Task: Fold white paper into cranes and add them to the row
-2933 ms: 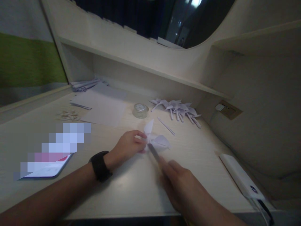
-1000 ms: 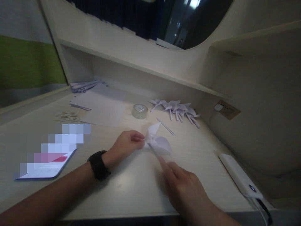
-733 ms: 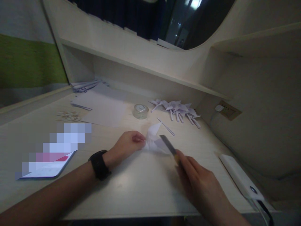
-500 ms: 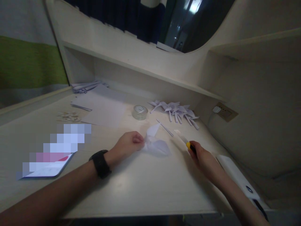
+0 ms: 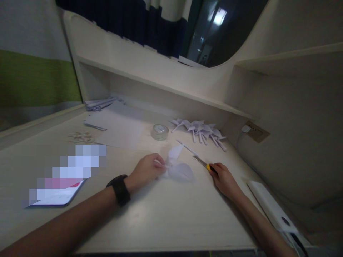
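A pale wooden bench point(image 5: 166, 217) fills the view, with a long shelf point(image 5: 160, 84) above its back edge and a wall socket point(image 5: 254, 131) on the right side panel. Toward the back left lie flat sheets of white paper point(image 5: 118, 125), with a bundle of paper strips point(image 5: 100, 103) behind them and a scatter of small scraps point(image 5: 80, 136) to their left. At the front left lies a flat card or tablet point(image 5: 57, 194), partly blurred out. A white power bank point(image 5: 270, 207) lies at the right edge.

A pile of finished folded paper pieces point(image 5: 200, 129) sits at the back right — several of them, each with a stick-like stem. A roll of clear tape point(image 5: 159, 131) stands just left of that pile, and a single thin paper stick point(image 5: 187, 147) lies in front of it.

One more folded paper shape point(image 5: 177, 167) lies at the middle of the bench, its flaps loose and no stem on it yet — judging by the pile, it is only part made. The left hand point(image 5: 147, 170), with a black watch point(image 5: 120, 190) at the wrist, pinches this shape at its centre with closed fingertips. The right hand point(image 5: 223, 176) is closed around the handle of a yellow utility knife point(image 5: 203, 164), which rests low on the bench just right of the paper, blade pointing away and not touching it
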Tool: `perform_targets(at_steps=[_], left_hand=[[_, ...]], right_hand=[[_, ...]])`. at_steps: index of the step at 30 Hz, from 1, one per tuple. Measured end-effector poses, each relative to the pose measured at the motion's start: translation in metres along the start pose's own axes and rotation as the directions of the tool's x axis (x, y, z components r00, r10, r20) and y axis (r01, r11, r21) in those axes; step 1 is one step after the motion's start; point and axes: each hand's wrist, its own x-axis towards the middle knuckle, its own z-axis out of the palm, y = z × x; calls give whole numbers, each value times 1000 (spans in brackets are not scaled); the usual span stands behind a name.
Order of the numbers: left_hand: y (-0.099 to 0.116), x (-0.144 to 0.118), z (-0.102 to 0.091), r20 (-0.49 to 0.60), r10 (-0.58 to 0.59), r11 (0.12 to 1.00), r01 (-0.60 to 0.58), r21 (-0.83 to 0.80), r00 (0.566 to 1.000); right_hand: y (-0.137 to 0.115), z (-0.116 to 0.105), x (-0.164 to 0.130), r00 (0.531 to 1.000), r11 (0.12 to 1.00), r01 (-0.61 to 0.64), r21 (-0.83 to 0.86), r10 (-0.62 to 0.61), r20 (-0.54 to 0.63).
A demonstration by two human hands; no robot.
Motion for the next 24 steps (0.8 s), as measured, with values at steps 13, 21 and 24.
perform_targets(at_steps=[13, 21, 24], left_hand=[[4, -1, 2, -25, 183, 955, -172, 244, 983], [-1, 4, 3, -18, 232, 909, -210, 359, 973], [0, 1, 3, -2, 256, 849, -224, 478, 967]], right_hand=[[-75, -34, 8, 988, 971, 86, 225, -53, -147], [-158, -21, 40, 995, 998, 55, -40, -58, -86], [-154, -15, 44, 999, 998, 13, -68, -17, -47]])
